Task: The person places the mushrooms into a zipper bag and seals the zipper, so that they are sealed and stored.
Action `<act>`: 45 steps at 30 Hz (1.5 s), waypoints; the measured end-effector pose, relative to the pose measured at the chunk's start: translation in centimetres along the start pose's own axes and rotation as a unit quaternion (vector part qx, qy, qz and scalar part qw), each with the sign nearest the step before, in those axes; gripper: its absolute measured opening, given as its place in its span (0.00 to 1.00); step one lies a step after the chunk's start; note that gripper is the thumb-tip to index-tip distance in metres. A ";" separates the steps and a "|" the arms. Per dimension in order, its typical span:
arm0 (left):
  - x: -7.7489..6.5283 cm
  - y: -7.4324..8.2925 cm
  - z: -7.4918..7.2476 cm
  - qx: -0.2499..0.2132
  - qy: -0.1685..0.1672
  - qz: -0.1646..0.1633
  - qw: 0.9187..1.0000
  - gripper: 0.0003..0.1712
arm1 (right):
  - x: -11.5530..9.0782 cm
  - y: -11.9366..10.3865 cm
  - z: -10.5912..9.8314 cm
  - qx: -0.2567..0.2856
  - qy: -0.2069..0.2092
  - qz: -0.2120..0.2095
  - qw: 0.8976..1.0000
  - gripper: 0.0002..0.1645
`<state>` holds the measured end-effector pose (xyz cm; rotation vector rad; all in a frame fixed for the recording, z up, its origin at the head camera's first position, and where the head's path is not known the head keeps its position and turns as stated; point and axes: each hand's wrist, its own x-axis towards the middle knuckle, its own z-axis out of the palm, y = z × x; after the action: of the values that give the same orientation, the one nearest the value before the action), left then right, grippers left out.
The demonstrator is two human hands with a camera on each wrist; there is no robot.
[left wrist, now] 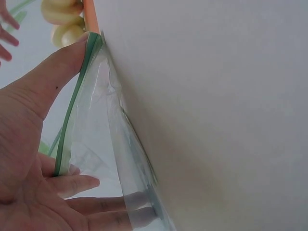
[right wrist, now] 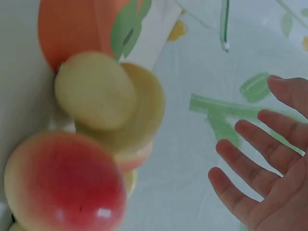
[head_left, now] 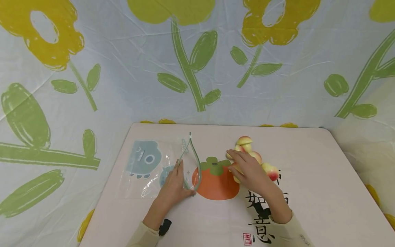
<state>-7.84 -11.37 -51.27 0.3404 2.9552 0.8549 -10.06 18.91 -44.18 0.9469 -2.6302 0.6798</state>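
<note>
A clear zip bag (head_left: 145,187) with a green-edged mouth and blue cartoon prints lies on the left of the table. My left hand (head_left: 173,185) holds its mouth spread apart, the thumb at one end of the green strip and fingers farther along it. In the left wrist view, two fingers of the left hand (left wrist: 43,144) show through the plastic. To the right is a pile of toy mushrooms (head_left: 271,171), cream with red-blushed caps. My right hand (head_left: 251,171) is over the pile, fingers extended. In the right wrist view, the right hand (right wrist: 269,163) stands apart from the mushrooms (right wrist: 67,183).
The pale table cover (head_left: 314,192) bears an orange persimmon print (head_left: 217,185) between the hands and black characters (head_left: 262,228) near the right forearm. A flower-printed cloth (head_left: 129,68) hangs behind and at both sides of the table.
</note>
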 end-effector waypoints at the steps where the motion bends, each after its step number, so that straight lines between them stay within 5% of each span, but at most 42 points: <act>1: 0.0 0.0 0.0 -0.001 0.000 0.001 1.000 0.75 | -0.2 0.2 -0.2 0.001 0.007 0.002 1.000 0.34; 8: -0.1 0.0 0.1 -0.006 0.001 -0.002 1.000 0.75 | -2.0 2.0 -1.5 0.015 0.046 0.028 0.998 0.36; 19: -0.1 0.0 0.1 0.004 0.001 0.000 1.000 0.75 | -4.8 4.6 -4.4 0.055 0.041 0.158 0.985 0.36; 33: 0.0 0.1 0.1 0.002 0.000 -0.002 1.000 0.75 | -8.4 7.5 -5.0 0.079 0.067 0.212 0.972 0.36; 45: 0.0 0.0 0.2 -0.003 0.002 -0.002 1.000 0.75 | -9.7 8.3 -3.5 0.140 -0.042 0.359 0.922 0.43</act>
<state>-7.80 -11.29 -51.44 0.3317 2.9560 0.8656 -7.83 31.46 -47.77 0.0108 -2.9953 1.2175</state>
